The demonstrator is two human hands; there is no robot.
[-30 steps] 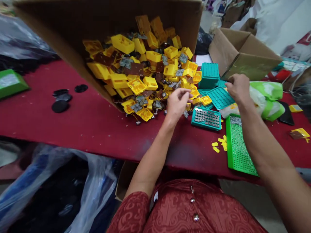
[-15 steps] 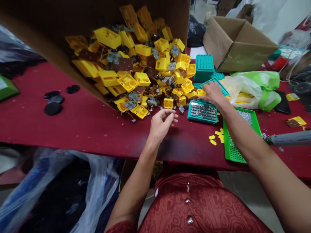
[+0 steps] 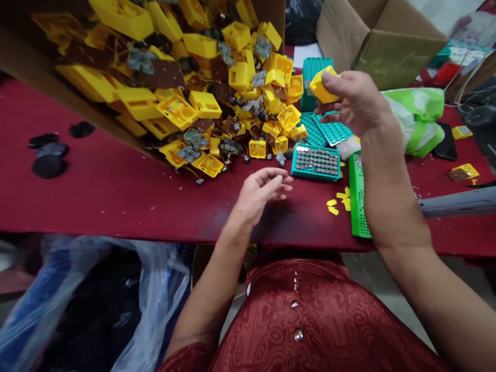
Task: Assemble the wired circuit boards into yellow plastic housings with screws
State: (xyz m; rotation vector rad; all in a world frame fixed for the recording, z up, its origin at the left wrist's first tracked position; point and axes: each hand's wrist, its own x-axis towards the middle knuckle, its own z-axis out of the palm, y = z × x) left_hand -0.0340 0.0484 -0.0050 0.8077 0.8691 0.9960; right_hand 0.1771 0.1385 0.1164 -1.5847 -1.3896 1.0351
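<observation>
Between the thumb and fingers of my right hand is a yellow plastic casing, raised above the teal trays. My left hand hovers over the red cloth with fingers loosely curled and apart, holding nothing. Just ahead of it lies a pile of yellow casings with brown boards and thin wires, spilling from a large cardboard box. To the right of my left hand, a teal tray holds rows of small round silver cells. Small yellow plastic pieces are scattered nearer to me.
A green perforated tray lies partly under my right forearm. Behind are stacked teal trays and an open carton. A green-and-white bag, a phone and a grey rod-like tool are at the right. Black round pieces lie left.
My right hand has lifted from beside the teal trays, up and toward me, and now shows a yellow casing in its grip. My left hand stays nearly still. The view has shifted slightly.
</observation>
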